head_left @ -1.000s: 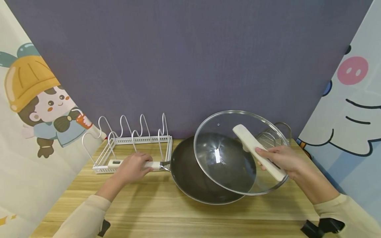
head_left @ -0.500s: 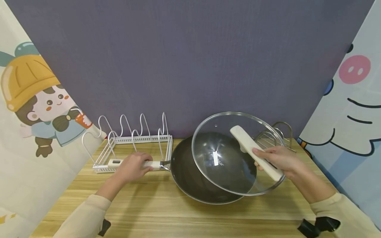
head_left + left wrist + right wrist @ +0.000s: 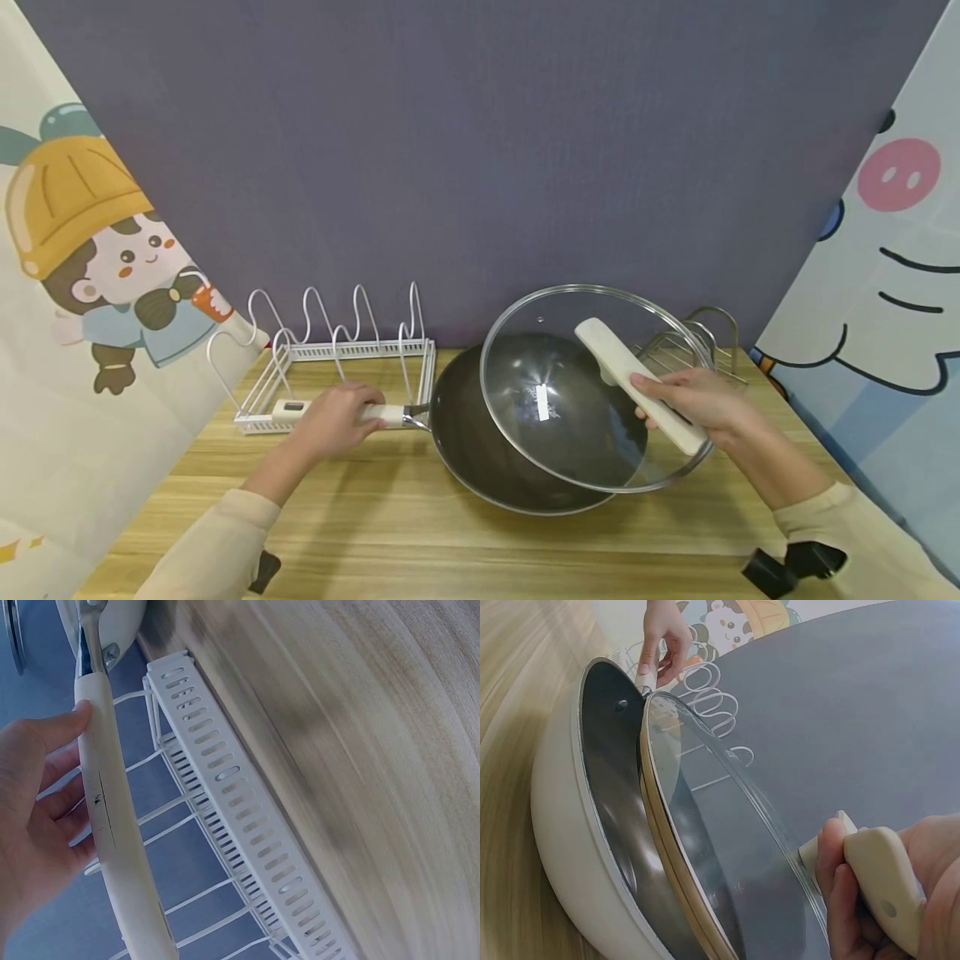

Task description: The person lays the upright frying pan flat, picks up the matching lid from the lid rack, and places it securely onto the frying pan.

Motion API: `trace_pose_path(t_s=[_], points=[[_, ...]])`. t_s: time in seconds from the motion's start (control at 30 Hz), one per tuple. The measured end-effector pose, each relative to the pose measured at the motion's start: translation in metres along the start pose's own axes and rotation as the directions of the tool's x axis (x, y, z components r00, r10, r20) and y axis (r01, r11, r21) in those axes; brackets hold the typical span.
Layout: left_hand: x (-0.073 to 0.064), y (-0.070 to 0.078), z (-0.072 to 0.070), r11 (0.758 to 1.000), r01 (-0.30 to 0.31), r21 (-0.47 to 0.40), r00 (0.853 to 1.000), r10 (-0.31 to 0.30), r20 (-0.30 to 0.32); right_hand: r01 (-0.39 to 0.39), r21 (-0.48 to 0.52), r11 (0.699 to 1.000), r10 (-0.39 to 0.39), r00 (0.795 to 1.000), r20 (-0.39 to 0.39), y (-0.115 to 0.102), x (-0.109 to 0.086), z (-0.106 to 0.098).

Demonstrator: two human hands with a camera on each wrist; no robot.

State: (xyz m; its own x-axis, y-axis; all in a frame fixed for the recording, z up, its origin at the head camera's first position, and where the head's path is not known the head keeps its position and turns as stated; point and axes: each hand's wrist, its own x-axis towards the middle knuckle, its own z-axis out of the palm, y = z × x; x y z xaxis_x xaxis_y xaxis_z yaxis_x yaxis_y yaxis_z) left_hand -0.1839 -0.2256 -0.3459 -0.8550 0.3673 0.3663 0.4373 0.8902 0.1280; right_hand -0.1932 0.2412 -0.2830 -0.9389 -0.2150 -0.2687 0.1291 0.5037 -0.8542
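Observation:
A wok point(image 3: 480, 450) with a dark inside and a pale outer wall sits in the middle of the wooden table. My left hand point(image 3: 341, 421) grips its long cream handle point(image 3: 112, 795), thumb on one side and fingers round the other. Over the right part of the wok, a round glass lid point(image 3: 517, 400) with a metal rim hangs tilted. My right hand point(image 3: 693, 404) holds the lid's cream bar handle point(image 3: 885, 885) with curled fingers. Through the glass the wok's inside shows. In the right wrist view the lid's near edge stands apart from the wok's wall point(image 3: 562, 810).
Behind the wok handle stands a white wire rack point(image 3: 360, 352) with upright loops. A smaller metal wire rack point(image 3: 723, 358) is at the back right, partly behind the lid. The wooden table point(image 3: 420, 542) ends at a grey back panel point(image 3: 480, 167), with printed side walls.
My right hand has shifted the lid slightly left and a little down over the wok. The left hand and the wok have stayed where they were.

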Motion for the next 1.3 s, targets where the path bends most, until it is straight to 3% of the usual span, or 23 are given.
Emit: trace_pose_path(t_s=[0.77,1.3], points=[[0.001,-0.003,0.004,0.999,0.036,-0.033,0.999,-0.036,0.013,0.033,0.011,0.999,-0.034,0.998,0.054,-0.008,0.007,0.010],[-0.002,-0.005,0.005,0.999,0.042,-0.033,0.999,-0.043,-0.018,0.026,0.036,0.999,-0.029,0.996,0.089,-0.005,0.015,0.018]])
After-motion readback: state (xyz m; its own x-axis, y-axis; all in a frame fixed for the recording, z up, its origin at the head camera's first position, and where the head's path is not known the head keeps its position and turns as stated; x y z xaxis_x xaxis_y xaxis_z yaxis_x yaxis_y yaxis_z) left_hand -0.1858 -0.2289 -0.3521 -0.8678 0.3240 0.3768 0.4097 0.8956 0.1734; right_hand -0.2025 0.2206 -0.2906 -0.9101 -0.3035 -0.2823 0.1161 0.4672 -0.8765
